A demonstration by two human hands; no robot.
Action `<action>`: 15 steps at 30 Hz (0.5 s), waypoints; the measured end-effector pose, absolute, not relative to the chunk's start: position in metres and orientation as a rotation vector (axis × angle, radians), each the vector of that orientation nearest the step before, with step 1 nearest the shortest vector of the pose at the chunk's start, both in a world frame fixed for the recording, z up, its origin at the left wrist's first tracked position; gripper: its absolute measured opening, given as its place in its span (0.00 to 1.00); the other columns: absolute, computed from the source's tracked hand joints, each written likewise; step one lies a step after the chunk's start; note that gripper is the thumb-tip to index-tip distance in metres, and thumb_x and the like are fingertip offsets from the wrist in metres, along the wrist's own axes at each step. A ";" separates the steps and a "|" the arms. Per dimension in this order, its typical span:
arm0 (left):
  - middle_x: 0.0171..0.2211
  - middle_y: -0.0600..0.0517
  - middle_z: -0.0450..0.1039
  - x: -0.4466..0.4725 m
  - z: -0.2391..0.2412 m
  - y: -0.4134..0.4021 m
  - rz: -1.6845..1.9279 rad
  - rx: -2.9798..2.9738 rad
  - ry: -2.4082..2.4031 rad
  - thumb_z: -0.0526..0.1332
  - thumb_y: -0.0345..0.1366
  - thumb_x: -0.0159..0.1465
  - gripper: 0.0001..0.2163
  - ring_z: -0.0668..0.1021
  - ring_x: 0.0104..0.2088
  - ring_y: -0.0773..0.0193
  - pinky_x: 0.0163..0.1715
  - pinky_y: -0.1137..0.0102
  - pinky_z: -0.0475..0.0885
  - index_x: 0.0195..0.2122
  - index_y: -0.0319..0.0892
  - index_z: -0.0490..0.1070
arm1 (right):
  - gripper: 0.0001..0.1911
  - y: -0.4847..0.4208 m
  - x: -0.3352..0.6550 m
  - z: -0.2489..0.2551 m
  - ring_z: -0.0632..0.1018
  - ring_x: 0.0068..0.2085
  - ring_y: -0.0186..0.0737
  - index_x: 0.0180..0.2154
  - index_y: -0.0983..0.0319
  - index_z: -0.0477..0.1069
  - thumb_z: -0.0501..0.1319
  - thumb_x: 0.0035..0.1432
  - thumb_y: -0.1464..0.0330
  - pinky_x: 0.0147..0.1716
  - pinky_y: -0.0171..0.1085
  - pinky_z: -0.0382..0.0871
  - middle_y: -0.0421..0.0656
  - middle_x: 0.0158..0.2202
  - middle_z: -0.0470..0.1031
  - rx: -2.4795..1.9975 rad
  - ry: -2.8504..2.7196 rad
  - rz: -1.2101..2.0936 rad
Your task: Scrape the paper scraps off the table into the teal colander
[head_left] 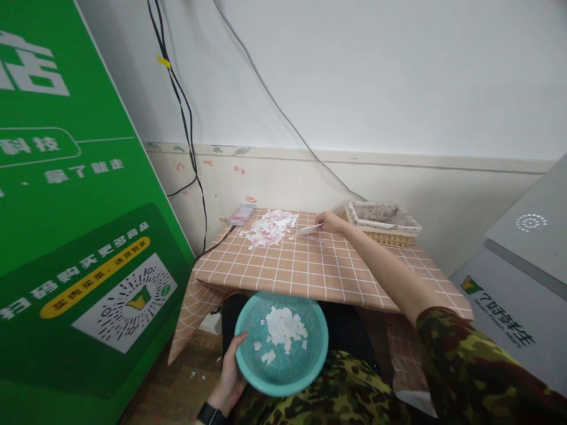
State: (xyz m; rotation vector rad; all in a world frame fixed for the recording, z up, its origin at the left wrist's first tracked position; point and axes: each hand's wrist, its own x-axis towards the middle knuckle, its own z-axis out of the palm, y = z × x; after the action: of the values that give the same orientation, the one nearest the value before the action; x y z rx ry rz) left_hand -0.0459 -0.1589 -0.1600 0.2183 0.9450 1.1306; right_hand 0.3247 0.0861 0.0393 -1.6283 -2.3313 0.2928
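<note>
My left hand [233, 369] grips the rim of a round teal plastic colander [315, 354] held over my lap, thumb over the edge. White paper scraps [286, 327] lie heaped inside it. Over the table, my right hand [330, 222] is closed on a flat whitish card [309, 229], its edge angled to the left. Just left of that card a pile of white and pinkish paper scraps [272, 227] spreads on the tablecloth. Something flat and pinkish lies on the cloth under the card, too small to make out.
The table has a brown-and-white checked cloth [283, 274]. A lined wicker basket [385, 236] stands at its back right. A blurred-out item [243, 215] with a cable is at the back left. A green panel [146, 236] rises on the left, a white cabinet [491, 283] on the right.
</note>
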 end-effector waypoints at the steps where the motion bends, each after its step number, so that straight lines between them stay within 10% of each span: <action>1: 0.29 0.47 0.79 -0.046 -0.161 -0.159 1.136 0.212 0.943 0.63 0.35 0.53 0.08 0.79 0.29 0.58 0.36 0.62 0.73 0.33 0.37 0.73 | 0.07 0.083 0.327 0.040 0.70 0.27 0.34 0.26 0.65 0.75 0.60 0.39 0.75 0.26 0.30 0.58 0.39 0.22 0.73 -1.629 -2.356 0.303; 15: 0.29 0.48 0.79 -0.046 -0.163 -0.159 1.132 0.206 0.907 0.63 0.35 0.53 0.09 0.79 0.29 0.58 0.36 0.63 0.72 0.33 0.37 0.74 | 0.06 0.043 0.342 0.048 0.72 0.30 0.35 0.28 0.64 0.75 0.61 0.45 0.70 0.28 0.30 0.59 0.39 0.25 0.75 -1.627 -2.400 0.182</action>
State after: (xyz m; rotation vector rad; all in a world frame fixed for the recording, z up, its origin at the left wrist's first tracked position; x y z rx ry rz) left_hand -0.0455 -0.1588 -0.1625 0.2062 0.9073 1.1316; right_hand 0.3419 0.0434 0.0478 -1.6271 -2.3999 0.1821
